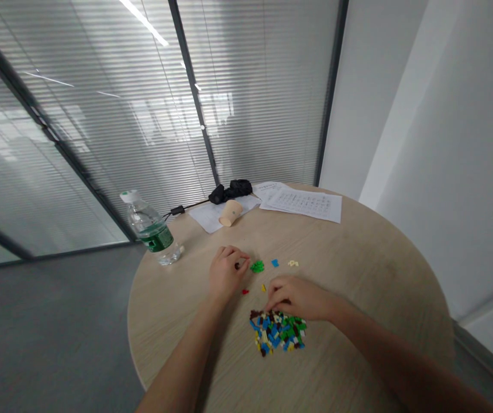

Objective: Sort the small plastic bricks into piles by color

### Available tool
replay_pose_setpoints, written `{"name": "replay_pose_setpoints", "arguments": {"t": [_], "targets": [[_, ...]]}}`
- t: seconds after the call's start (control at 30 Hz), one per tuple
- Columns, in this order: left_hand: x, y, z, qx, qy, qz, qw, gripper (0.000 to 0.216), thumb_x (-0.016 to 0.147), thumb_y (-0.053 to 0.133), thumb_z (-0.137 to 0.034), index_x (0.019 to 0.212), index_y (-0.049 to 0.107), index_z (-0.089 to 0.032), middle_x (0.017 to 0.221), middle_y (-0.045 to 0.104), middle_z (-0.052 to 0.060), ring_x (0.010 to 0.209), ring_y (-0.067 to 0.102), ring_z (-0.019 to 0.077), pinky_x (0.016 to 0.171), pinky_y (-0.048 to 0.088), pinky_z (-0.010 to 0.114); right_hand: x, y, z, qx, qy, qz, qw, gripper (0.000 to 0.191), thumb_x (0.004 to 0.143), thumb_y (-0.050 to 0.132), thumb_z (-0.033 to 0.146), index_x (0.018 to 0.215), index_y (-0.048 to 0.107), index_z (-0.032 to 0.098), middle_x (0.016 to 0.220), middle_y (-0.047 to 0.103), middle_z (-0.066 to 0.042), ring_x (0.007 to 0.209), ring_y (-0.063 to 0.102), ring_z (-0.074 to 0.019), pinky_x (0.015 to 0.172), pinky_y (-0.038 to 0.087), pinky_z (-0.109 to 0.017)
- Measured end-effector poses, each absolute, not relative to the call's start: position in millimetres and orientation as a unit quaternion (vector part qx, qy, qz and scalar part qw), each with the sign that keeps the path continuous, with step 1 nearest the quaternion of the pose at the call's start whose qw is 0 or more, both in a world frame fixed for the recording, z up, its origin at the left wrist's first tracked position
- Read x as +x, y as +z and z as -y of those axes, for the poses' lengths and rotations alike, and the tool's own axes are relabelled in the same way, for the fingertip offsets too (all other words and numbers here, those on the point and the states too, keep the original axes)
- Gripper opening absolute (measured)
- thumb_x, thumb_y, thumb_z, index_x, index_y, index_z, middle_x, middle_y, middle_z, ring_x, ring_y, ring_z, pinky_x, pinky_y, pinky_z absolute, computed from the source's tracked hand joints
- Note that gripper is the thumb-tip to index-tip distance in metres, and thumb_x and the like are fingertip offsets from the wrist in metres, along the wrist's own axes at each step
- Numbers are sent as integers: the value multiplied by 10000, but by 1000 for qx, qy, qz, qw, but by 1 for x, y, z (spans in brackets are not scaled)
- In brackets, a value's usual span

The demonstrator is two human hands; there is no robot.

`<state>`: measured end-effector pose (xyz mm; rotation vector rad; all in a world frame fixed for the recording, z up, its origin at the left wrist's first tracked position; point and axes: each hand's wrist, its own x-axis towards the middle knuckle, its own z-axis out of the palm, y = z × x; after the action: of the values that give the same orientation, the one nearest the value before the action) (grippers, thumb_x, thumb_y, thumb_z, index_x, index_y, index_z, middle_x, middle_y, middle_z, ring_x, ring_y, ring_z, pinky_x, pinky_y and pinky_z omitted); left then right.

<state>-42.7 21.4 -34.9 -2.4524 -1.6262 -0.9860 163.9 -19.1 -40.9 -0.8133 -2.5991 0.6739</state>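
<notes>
Fingers of left hand (226, 272): curled in, pinching a tiny dark bit (237, 265), just beside a knobbly green plastic piece (257, 266). Right hand (296, 298): fingertips bunched together, down on the far edge of the heap of small glossy multicoloured plastic bricks (278, 334); can't tell if gripping any. All on a round pale wood-grain table (358, 275).

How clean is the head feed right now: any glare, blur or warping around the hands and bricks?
Head view: light is soft and even, with faint shadows beside the left hand and right hand; ceiling-light glare streaks the blinds, not the table; the wide lens bends the window frames; the brick pile looks small and soft, so single pieces are hard to tell apart.
</notes>
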Motion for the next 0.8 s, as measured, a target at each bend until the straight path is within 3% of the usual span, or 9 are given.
{"name": "replay_pose_setpoints", "arguments": {"t": [0.3, 0.53, 0.8], "targets": [[-42, -37, -22, -794, -315, 519, 9, 120, 824, 575, -233, 817, 689, -195, 845, 627, 40, 866, 521, 197, 761, 442, 309, 167, -41, 17, -293, 251, 908, 163, 124, 789, 630, 189, 867, 726, 188, 875, 647, -43, 810, 593, -145, 736, 441, -225], [-42, -35, -21, -790, -326, 520, 1, 125, 813, 567, -228, 812, 687, -192, 846, 634, 44, 870, 527, 198, 767, 448, 314, 166, -42, 18, -278, 245, 911, 179, 268, 783, 534, 52, 893, 728, 203, 881, 652, -32, 820, 592, -134, 761, 438, -220], [-43, -34, -20, -786, -337, 518, -7, 115, 804, 577, -216, 813, 688, -189, 846, 632, 40, 869, 528, 197, 768, 449, 312, 168, -42, 18, -274, 252, 914, 162, 179, 814, 601, 171, 921, 734, 225, 884, 627, -30, 816, 585, -137, 738, 433, -217]]}}
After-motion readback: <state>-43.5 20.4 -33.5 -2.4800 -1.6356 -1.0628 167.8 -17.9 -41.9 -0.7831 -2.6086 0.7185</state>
